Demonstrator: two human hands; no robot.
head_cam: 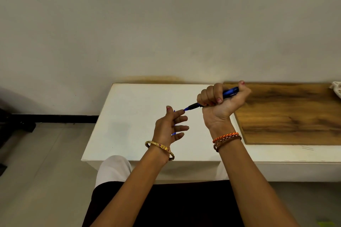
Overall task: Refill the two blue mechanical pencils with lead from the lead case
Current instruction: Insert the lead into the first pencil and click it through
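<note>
My right hand (221,101) grips a blue mechanical pencil (229,91) in a fist above the white table (129,116), thumb up by its rear end. The pencil's dark grip and tip (186,109) slant down to the left and meet the index fingertip of my left hand (169,127). That hand's fingers are spread and nearly straight, pointing right. Slivers of a second blue pencil (173,131) show between those fingers; whether it lies on the table or is held I cannot tell. No lead case is in view.
A wooden board (291,116) lies on the table's right part, against the wall. A white object (336,89) pokes in at the far right edge. The table's left edge drops to grey floor, with a dark object (14,125) at far left.
</note>
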